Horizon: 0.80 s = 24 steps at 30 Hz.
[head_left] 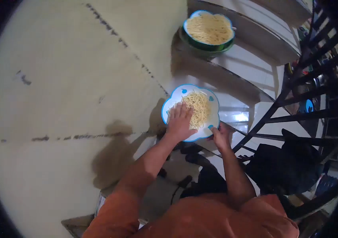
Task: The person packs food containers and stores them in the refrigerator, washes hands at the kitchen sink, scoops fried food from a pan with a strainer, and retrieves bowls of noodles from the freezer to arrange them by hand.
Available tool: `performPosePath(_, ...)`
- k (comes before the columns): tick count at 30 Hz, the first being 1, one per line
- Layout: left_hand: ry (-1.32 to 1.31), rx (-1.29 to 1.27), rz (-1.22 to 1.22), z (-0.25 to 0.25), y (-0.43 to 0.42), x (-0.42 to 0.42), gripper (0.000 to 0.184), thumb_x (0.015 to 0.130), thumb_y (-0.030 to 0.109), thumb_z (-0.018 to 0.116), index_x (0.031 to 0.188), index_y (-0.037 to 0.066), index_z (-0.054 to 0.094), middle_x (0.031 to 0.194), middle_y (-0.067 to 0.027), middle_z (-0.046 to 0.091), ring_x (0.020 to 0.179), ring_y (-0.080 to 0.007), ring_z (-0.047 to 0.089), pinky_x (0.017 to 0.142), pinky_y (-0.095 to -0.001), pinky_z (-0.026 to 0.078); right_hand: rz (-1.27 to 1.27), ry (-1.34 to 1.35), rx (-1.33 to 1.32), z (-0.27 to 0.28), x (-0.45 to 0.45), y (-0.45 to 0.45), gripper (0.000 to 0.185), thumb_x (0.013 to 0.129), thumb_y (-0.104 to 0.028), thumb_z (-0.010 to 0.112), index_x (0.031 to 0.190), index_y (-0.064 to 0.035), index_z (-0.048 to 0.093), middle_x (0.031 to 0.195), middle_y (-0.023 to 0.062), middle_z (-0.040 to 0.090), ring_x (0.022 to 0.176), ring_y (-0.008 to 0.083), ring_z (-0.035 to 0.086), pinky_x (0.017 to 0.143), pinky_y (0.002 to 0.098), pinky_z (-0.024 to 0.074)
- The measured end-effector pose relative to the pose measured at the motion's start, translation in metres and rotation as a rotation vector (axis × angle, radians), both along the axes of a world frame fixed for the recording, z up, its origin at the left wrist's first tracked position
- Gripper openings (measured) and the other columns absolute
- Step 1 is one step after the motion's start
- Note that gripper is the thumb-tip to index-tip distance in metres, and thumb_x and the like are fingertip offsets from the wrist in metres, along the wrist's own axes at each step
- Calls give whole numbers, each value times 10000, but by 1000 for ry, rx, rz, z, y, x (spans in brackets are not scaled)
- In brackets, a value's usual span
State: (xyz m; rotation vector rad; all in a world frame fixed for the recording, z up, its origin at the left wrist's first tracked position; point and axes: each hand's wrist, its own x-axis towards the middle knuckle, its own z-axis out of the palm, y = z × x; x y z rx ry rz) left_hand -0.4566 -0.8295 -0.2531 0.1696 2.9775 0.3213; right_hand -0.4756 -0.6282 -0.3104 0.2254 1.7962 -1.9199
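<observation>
A white scalloped plate (213, 104) with a blue rim and blue spots is held out over the stairs. Pale, thin noodle-like strands (200, 109) lie on its middle and right part. My left hand (181, 121) rests flat on the plate's left side, fingers spread, its fingertips touching the strands. At the lower right rim my right hand (219, 137) grips the plate, thumb on top and the other fingers underneath, mostly hidden.
Further up the stairs (240, 59), a similar blue-rimmed dish heaped with strands (210, 29) sits on a green container (206, 48). A dark metal railing (296, 118) runs along the right. A plain wall (70, 79) stands on the left. Black cloth (284, 168) is near the railing.
</observation>
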Motion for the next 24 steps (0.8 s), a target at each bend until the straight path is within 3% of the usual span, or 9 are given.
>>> performPosePath(5,100,-75,183,28,-24,48,814,704,377,697,1383,127,323,1424,-196,269,1325,-367,228,1070,-495,192,113,-66,-145,35,24,-33,347,848,-37,509,1193,-30,480,880,74,593,656,127,592,466,282,508)
performPosePath(9,71,16,331,69,-55,105,793,701,395,692,1365,132,348,1409,-197,289,1302,-378,252,1063,-483,205,287,40,-110,61,42,-66,296,848,-36,505,1144,-26,504,868,66,595,666,129,600,471,275,507)
performPosePath(12,239,-31,423,97,-71,139,784,704,415,680,1352,109,363,1402,-215,289,1295,-401,247,1062,-488,202,374,-58,-150,99,49,-84,274,847,-41,500,1119,-18,524,883,68,600,663,131,598,487,269,514)
performPosePath(15,331,-18,501,110,-74,161,765,719,420,663,1342,82,374,1395,-248,275,1294,-420,234,1064,-493,192,521,25,-82,115,48,-97,275,851,-58,508,1122,-10,525,884,77,607,664,135,600,490,268,514)
performPosePath(18,294,-91,590,112,-75,173,787,696,416,681,1327,51,385,1381,-274,286,1291,-419,249,1054,-502,207,623,28,-156,116,45,-111,276,853,-69,520,1120,0,520,840,77,610,649,134,595,482,269,508)
performPosePath(21,253,1,763,114,-69,185,814,652,368,721,1314,25,395,1325,-279,375,1248,-412,334,1033,-483,263,685,44,-156,103,58,-113,289,854,-75,524,1128,13,506,789,83,615,588,142,589,469,274,500)
performPosePath(24,301,171,782,102,-76,207,840,654,347,733,1312,-28,368,1272,-260,447,1201,-386,406,1020,-451,303,773,183,-32,54,83,-115,324,855,-83,517,1162,17,488,798,111,623,564,159,597,483,299,501)
